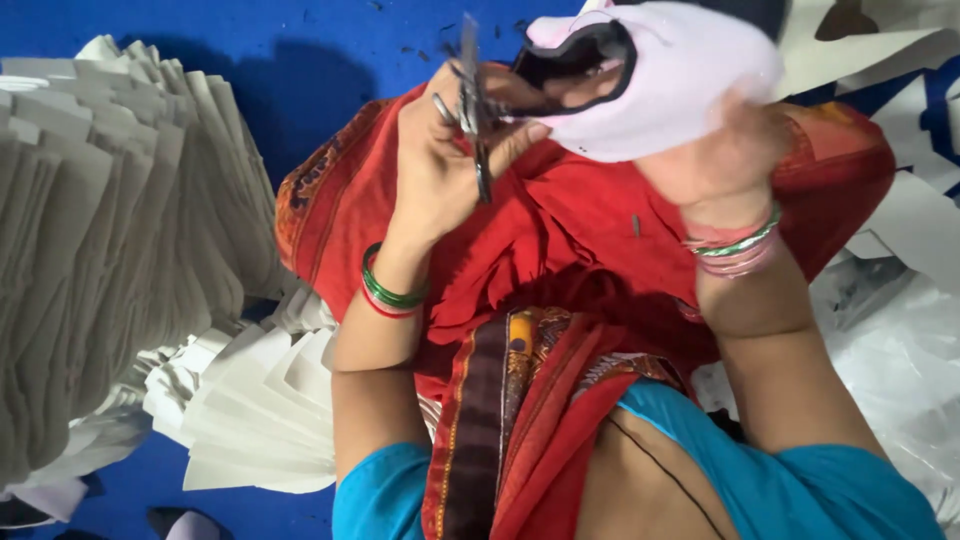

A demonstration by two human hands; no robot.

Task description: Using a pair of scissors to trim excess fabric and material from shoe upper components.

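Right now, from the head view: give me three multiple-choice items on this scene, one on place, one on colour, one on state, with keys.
1. Where is the stack of white cut pieces?
A. left of the lap
B. on the lap
C. above the hands

2. What colour are the bangles on the left wrist?
A. blue
B. green and red
C. black

3. What does the left hand hold?
A. nothing
B. a stack piece
C. scissors

Key:
1 A, the stack fans out at the left.
2 B, the bangles show green and red.
3 C, the left hand has its grip on the scissors, beside the pink cloth in the right hand.
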